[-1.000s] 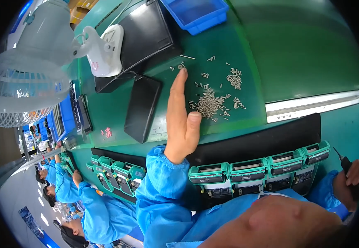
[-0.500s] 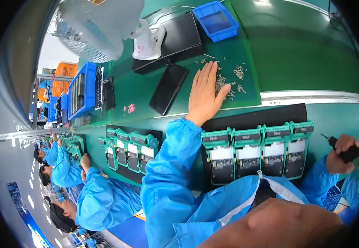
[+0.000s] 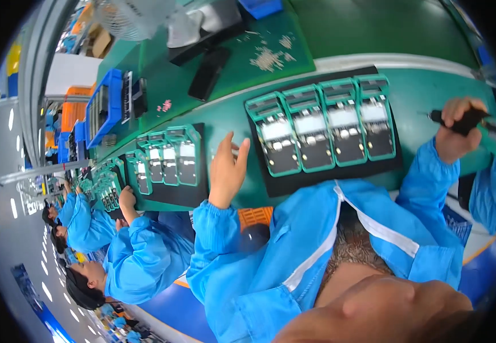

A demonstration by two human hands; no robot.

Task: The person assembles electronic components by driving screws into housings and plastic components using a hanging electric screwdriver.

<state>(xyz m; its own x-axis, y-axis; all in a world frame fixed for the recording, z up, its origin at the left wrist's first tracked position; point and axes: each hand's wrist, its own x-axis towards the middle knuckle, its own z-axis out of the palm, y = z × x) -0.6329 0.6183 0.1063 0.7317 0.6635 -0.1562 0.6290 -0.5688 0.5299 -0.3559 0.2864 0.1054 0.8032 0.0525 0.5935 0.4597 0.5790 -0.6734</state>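
My left hand (image 3: 229, 171) is raised with its fingers and thumb apart, and nothing shows in it. It is just left of a black mat (image 3: 397, 166) on which several green-framed electronic units (image 3: 333, 128) lie in a row, with white panels and dark boards inside. To the right of that mat, my right hand (image 3: 456, 146) is wrapped round a black electric screwdriver (image 3: 469, 122), its thin bit pointing left toward the units. Farther off, a heap of small screws (image 3: 268, 59) lies on the green bench mat.
A second black mat with similar units (image 3: 171, 157) lies to the left, near a seated co-worker (image 3: 139, 257). Beyond are a black phone-like slab (image 3: 209, 73), pink bits (image 3: 164, 106), a fan (image 3: 131, 17), and blue bins (image 3: 104, 108).
My left hand has left the screw heap and come back toward me, left of the units. My right hand keeps its grip on the screwdriver. The whole view has shifted.
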